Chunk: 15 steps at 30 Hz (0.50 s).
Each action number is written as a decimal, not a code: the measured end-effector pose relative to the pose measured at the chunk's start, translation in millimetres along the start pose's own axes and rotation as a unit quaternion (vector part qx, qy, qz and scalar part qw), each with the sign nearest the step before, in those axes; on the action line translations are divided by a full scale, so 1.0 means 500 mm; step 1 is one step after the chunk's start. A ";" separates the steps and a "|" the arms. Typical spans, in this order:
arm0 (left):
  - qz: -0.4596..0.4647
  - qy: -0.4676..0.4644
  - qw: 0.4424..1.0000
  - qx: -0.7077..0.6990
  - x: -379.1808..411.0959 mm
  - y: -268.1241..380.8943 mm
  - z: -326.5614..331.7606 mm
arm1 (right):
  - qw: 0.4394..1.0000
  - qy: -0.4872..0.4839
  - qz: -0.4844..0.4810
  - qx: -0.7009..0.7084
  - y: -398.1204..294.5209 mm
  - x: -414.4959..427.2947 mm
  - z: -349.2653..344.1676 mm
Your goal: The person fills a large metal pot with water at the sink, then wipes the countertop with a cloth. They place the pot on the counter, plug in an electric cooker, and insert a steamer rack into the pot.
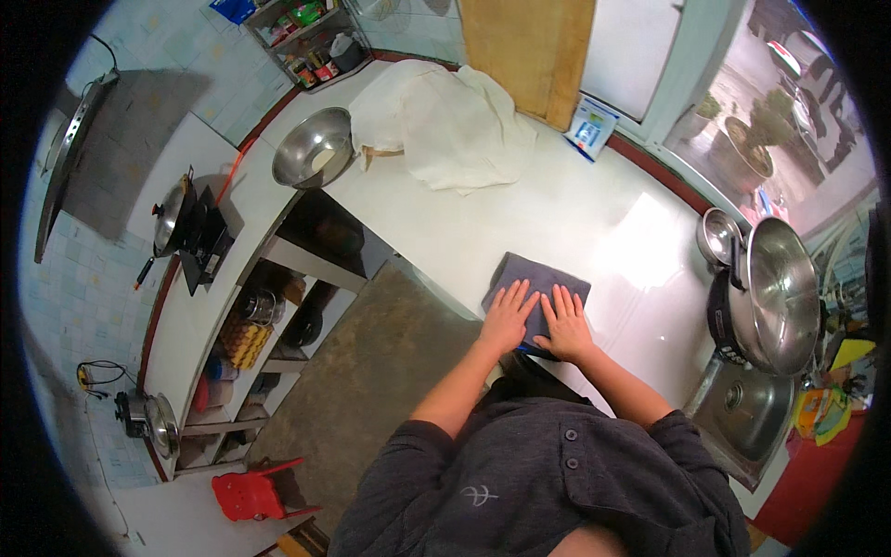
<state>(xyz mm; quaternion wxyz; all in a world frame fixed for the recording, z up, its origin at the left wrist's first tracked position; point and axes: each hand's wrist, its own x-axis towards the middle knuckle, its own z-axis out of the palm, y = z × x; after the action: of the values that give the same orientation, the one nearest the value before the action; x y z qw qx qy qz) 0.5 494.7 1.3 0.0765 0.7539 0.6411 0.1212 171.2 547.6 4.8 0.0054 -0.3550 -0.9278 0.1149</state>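
A folded dark grey cloth [518, 268] lies at the near edge of a white countertop [445, 230]. Both of my hands rest flat on it, side by side. My left hand [509, 319] covers the cloth's left part with its fingers spread a little. My right hand [565, 324] lies on the right part, thumb out towards the left hand. A strip of something blue shows under the cloth's near edge. What lies beneath my palms is hidden.
A metal bowl [313, 150] and white cloths [459, 125] over something hidden stand at the far left. Behind is a blue-and-white packet [592, 129]. Right are a large steel pan [779, 299], a small bowl [718, 237] and a sink [745, 407].
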 end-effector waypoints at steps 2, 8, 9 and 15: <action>-0.006 0.021 1.000 -0.015 0.006 -0.059 -0.014 | 1.000 0.000 -0.008 0.001 -0.028 0.058 -0.001; -0.056 0.038 0.998 -0.011 0.033 -0.215 -0.053 | 0.999 -0.002 -0.047 -0.014 -0.090 0.232 -0.005; -0.066 0.036 0.997 0.000 0.036 -0.238 -0.062 | 0.998 -0.004 -0.053 -0.016 -0.100 0.259 -0.006; -0.113 0.059 0.992 0.012 0.048 -0.384 -0.094 | 0.996 -0.021 -0.084 -0.026 -0.169 0.419 -0.002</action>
<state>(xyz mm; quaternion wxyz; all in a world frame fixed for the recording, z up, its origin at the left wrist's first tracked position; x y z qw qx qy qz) -191.2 548.5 -3.6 0.0432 0.6692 0.7268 0.1485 -41.0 625.3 9.0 -0.0133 -0.2732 -0.9569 0.0972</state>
